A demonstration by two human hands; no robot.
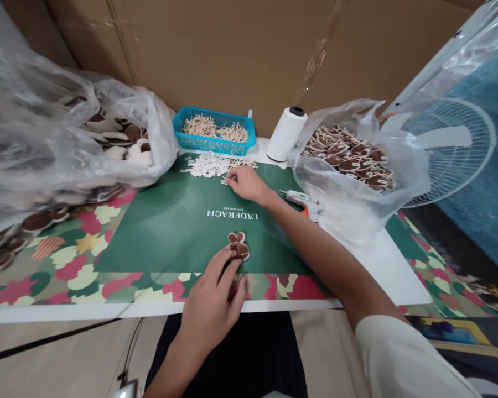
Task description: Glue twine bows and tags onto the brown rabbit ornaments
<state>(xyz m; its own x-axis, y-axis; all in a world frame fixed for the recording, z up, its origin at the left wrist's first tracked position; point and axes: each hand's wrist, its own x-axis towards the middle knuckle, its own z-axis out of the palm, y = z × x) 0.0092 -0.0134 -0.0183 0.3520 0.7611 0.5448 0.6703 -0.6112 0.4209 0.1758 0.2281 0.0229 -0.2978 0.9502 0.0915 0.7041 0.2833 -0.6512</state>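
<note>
My left hand (213, 290) rests near the front of the green sheet with fingers stretched out and thumb apart. Its fingertips touch a brown rabbit-shaped felt piece (241, 251) with pale edges and two ears, lying flat. Farther out, my right hand (245, 183) is pinched at the edge of a pile of small white tags (209, 165). A small pale piece (224, 181) shows at its fingertips, too small to name. Right behind that hand lie cream string loops (244, 163). A glue gun (301, 198) lies to the right of my right wrist.
A blue basket (216, 145) of cream strings stands at the back, with a white thread cone (285, 135) beside it. Plastic bags of brown felt pieces flank the sheet, left (157, 138) and right (415, 166). A white fan (456, 138) stands at the far right.
</note>
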